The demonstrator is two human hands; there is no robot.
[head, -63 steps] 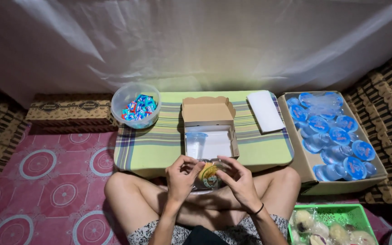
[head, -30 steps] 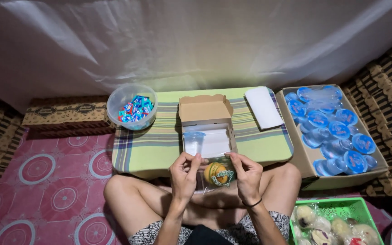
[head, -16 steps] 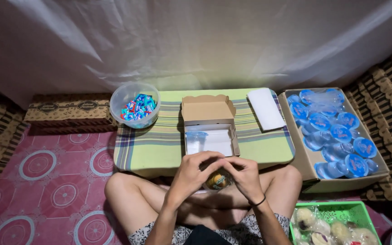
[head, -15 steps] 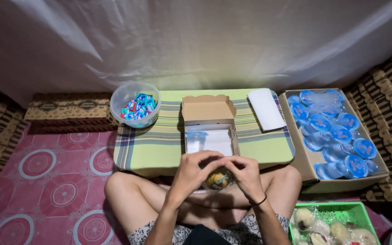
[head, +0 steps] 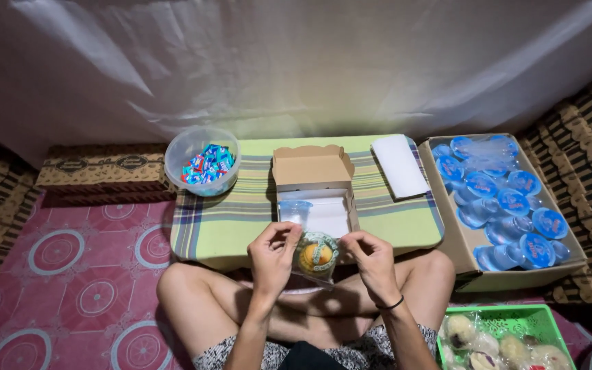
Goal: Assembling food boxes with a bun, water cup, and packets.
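My left hand (head: 273, 255) and my right hand (head: 373, 259) hold a clear plastic bag (head: 315, 257) between them, each pinching a top corner. A round yellow-orange snack shows inside the bag. Both hands hover above my crossed legs, just in front of an open brown cardboard box (head: 314, 192) on the low table (head: 241, 219). The box has a white lining, and a small clear cup (head: 295, 212) stands in its left corner.
A clear bowl of blue wrapped candies (head: 202, 160) sits at the table's far left. A white stack of paper (head: 399, 165) lies at its right. A carton of blue-lidded water cups (head: 501, 202) stands right of the table. A green basket of bagged snacks (head: 501, 339) is by my right knee.
My hands closed together over the bag half a second ago and have now spread apart, holding it by its top corners so the snack shows again.
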